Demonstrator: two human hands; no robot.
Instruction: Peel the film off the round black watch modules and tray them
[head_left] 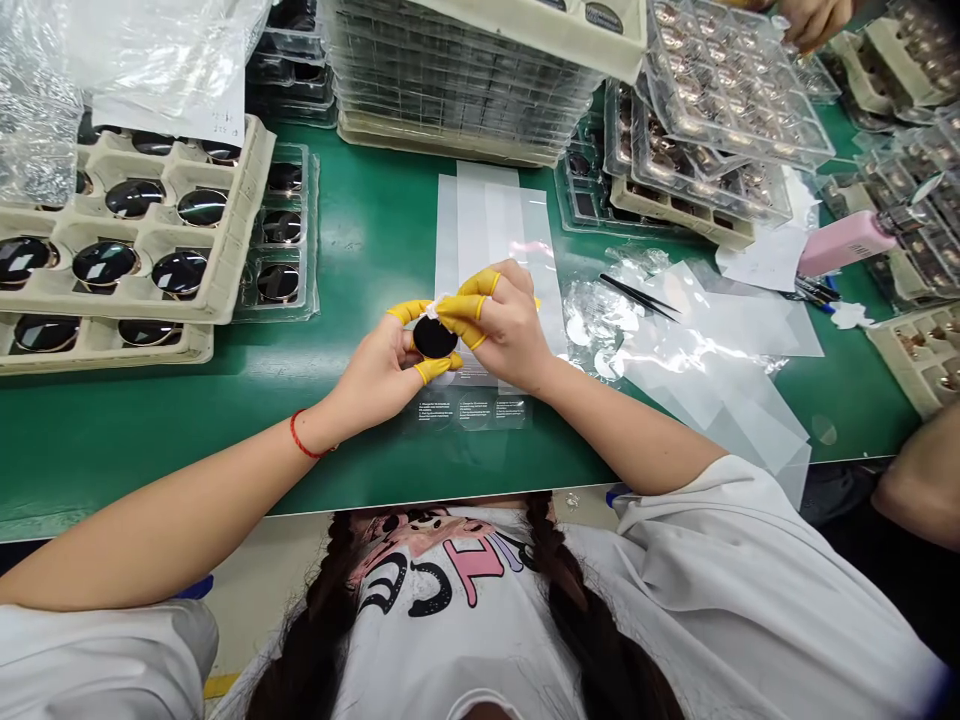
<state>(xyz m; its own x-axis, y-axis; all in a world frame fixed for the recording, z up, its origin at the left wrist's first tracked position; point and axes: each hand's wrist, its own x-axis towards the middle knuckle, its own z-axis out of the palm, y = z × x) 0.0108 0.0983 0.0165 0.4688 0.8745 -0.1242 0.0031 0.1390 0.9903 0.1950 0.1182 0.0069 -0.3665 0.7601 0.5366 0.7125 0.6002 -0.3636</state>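
Observation:
My left hand (396, 357), in yellow finger cots, grips a round black watch face (435, 339) by its rim. My right hand (501, 325), also in yellow finger cots, pinches a small white piece of cloth or tissue (433, 310) against the upper edge of the disc. Both hands are over the green table. Beneath them lie translucent sheets (491, 220), and a clear film with printed white labels (474, 411) lies just nearer to me.
At left stand cream trays (232, 250) of black round watch faces and a clear tray (306, 240). Tall stacked trays (465, 90) stand behind. To the right are black tweezers (639, 297), plastic scraps (600, 325), a pink bottle (847, 243) and more trays. Another person's hand (814, 18) shows at top right.

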